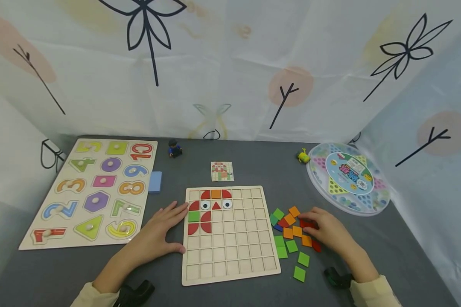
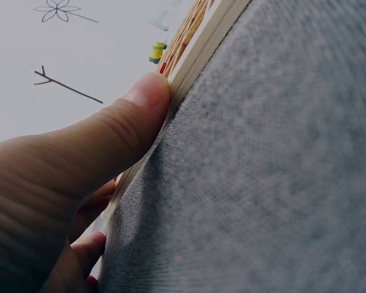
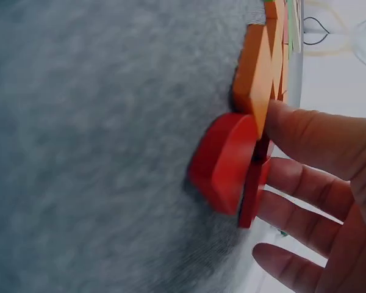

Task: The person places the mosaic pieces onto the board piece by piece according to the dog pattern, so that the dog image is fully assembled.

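A wooden grid board (image 1: 234,238) lies in the middle, with red quarter-round pieces, a green square (image 1: 194,216), an orange square and two eye pieces in its upper-left cells. My left hand (image 1: 157,234) rests at its left side, fingers and thumb against the edge; in the left wrist view the thumb (image 2: 128,122) presses that edge. Right of the board, loose pieces lie in a pile. My right hand (image 1: 326,228) reaches into it, fingertips touching red pieces (image 3: 253,189) beside an orange square (image 3: 255,73). Another red piece (image 3: 222,162) lies closer to the right wrist camera.
A small pattern card (image 1: 222,171) lies behind the board. At left is a number-and-shape puzzle board (image 1: 71,204) with a blue card (image 1: 155,182) beside it. A toy figure (image 1: 174,148), a small yellow-green toy (image 1: 303,156) and a round game board (image 1: 316,181) stand farther back.
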`<state>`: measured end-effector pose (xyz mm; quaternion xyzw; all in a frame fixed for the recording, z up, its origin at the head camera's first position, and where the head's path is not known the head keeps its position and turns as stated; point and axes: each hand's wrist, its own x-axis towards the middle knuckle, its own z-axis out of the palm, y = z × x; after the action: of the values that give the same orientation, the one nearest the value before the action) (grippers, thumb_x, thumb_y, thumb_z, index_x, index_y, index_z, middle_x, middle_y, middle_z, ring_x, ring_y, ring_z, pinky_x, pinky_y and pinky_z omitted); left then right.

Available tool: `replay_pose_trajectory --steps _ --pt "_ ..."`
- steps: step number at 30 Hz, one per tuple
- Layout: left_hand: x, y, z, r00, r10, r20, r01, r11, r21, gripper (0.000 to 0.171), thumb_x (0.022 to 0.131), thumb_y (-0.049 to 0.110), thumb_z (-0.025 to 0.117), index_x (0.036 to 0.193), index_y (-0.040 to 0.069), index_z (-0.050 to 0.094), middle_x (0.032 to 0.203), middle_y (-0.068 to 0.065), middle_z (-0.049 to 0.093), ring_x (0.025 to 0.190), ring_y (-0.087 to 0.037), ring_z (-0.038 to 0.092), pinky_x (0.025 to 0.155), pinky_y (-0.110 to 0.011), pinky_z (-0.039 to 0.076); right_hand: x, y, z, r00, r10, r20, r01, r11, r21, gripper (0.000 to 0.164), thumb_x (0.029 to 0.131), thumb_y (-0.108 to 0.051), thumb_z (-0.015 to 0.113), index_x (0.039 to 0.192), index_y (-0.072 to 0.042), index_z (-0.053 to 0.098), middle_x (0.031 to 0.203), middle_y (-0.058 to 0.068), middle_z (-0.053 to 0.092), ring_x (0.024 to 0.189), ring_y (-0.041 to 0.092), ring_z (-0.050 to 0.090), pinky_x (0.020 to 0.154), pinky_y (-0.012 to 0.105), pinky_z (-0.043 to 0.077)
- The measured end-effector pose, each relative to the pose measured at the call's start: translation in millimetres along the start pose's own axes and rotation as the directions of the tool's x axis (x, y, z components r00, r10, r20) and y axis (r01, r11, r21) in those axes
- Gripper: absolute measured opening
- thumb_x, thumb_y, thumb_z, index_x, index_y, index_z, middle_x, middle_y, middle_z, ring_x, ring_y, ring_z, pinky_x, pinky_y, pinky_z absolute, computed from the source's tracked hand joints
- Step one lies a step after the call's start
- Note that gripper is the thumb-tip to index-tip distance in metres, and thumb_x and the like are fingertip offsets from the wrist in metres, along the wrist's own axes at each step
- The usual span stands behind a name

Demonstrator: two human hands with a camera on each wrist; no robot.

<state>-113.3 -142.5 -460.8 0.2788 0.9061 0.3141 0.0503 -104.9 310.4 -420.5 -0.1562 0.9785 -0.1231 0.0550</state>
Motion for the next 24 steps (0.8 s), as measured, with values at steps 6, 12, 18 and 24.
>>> replay_pose_trajectory --steps 6,12,18,24 --pt "-0.2 -1.4 1.1 1.0 0.011 -0.008 -0.011 1.0 -0.006 0.1 0.057 0.056 0.071 0.139 0.015 0.033 0.145 0.001 0.028 0.134 -0.03 0.018 0.101 -0.058 0.015 5 -8 -2 0.998 0.063 0.007 -0.063 0.998 -0.026 0.025 0.074 -0.019 0.072 0.096 -0.012 0.065 0.082 -0.005 0.055 0.067 0.008 0.045 0.061 0.026 0.045" --pt "0.1 -0.6 0.6 1.0 0.004 0.001 -0.004 1.0 -0.007 0.1 0.057 0.056 0.071 0.139 0.015 0.032 0.145 0.002 0.027 0.134 -0.029 0.016 0.102 -0.058 0.014 7 -12 0 0.993 0.115 -0.017 -0.115 0.993 -0.023 0.025 0.074 -0.019 0.071 0.097 -0.01 0.064 0.076 -0.003 0.053 0.064 0.01 0.046 0.057 0.026 0.044" --pt "0.6 0.4 -0.2 1.0 -0.001 0.014 0.002 1.0 -0.004 0.1 0.058 0.056 0.071 0.14 0.015 0.031 0.145 0.002 0.026 0.135 -0.029 0.015 0.103 -0.057 0.014 8 -12 -1 0.992 0.12 -0.023 -0.121 0.992 -0.021 0.026 0.074 -0.017 0.072 0.098 -0.01 0.064 0.087 0.001 0.058 0.071 0.011 0.051 0.065 0.032 0.049" --pt "0.5 -1.2 0.2 1.0 0.007 0.004 -0.007 1.0 0.004 0.1 0.058 0.057 0.071 0.139 0.015 0.032 0.145 0.002 0.027 0.134 -0.029 0.017 0.102 -0.057 0.014 20 -34 -5 0.997 0.036 -0.071 -0.037 0.999 -0.017 0.027 0.075 -0.019 0.071 0.1 -0.012 0.064 0.089 -0.002 0.058 0.071 0.011 0.05 0.062 0.027 0.047"
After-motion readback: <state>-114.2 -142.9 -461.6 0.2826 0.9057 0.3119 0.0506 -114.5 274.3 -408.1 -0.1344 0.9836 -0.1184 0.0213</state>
